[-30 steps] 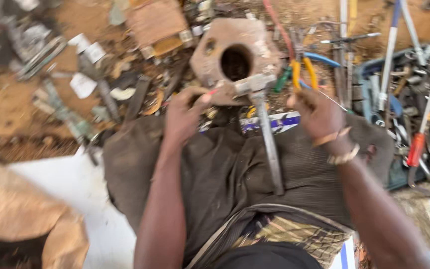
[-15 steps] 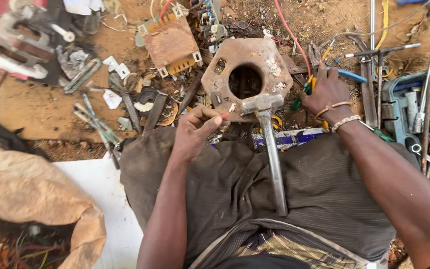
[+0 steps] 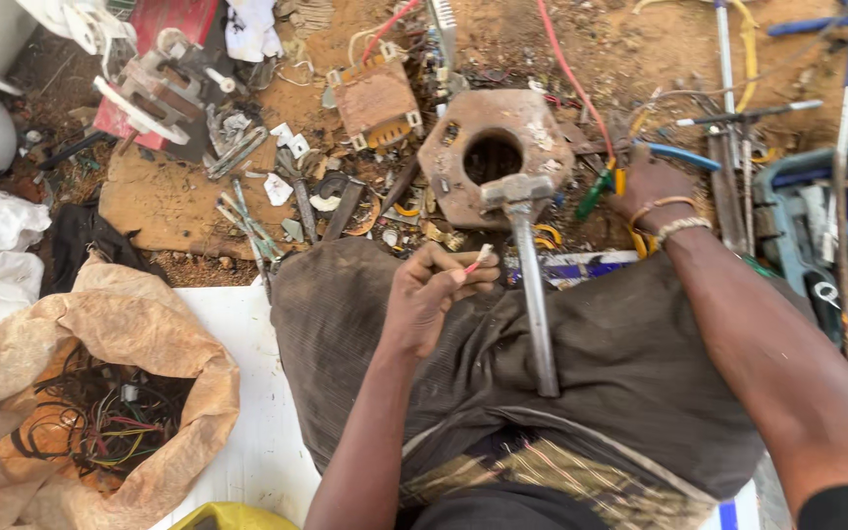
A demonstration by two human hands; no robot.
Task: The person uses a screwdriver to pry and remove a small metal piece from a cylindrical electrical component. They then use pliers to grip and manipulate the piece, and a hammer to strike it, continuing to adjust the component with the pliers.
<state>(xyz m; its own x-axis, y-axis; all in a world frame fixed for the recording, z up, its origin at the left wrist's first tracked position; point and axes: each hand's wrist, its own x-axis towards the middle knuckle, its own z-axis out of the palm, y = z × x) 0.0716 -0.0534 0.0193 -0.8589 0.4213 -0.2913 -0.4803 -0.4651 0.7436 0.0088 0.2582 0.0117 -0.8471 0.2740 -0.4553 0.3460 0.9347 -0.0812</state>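
My left hand [image 3: 436, 291] rests over my lap, its fingers pinched on a small red and white piece [image 3: 479, 260] of wire or plastic. A steel hammer [image 3: 528, 280] lies along my lap with its head on a rusty octagonal metal block [image 3: 532, 128] that has a round hole in it. My right hand [image 3: 652, 186], with bracelets on the wrist, reaches over the ground to the right of the block, at pliers with green and yellow handles [image 3: 601, 188]. Whether it grips them I cannot tell.
A brown paper sack [image 3: 184, 393] of tangled wires sits at lower left on a white sheet [image 3: 252, 393]. Scrap transformers [image 3: 375, 98], metal strips and debris lie on the dirt ahead. Several wrenches and tools [image 3: 836, 206] fill the right side, with a blue tray.
The view has swung left and down. My left hand has drawn back from the block to my lap with the small piece. My right hand has stayed by the pliers.
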